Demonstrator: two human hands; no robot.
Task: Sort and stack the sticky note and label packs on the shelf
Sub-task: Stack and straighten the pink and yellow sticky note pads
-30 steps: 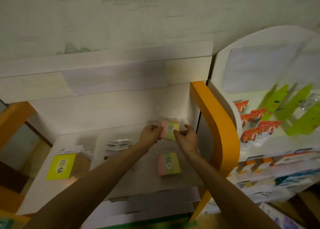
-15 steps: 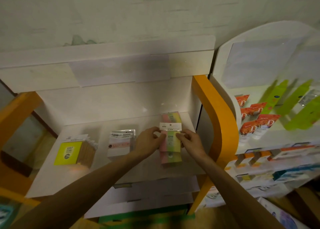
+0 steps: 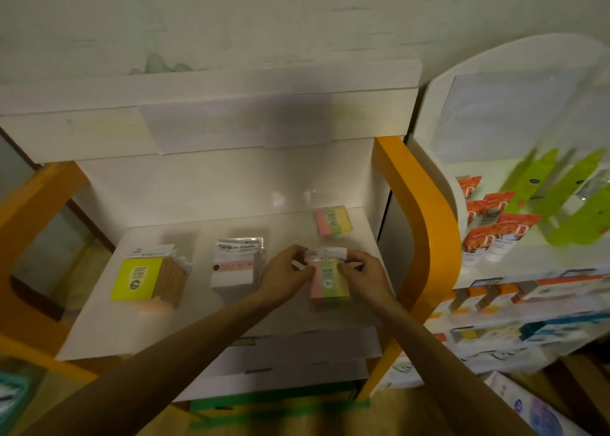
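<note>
A pink-green-yellow sticky note pack (image 3: 328, 282) is pinched at its white header by the left hand (image 3: 286, 272) and right hand (image 3: 362, 270) | pack held between both grips, over the shelf (image 3: 132, 330) | a matching pack (image 3: 332, 221) lies beyond the grips

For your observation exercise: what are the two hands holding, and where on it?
Both hands, left hand and right hand, pinch the striped 2209 sticky-note pack near its top edge.
</note>
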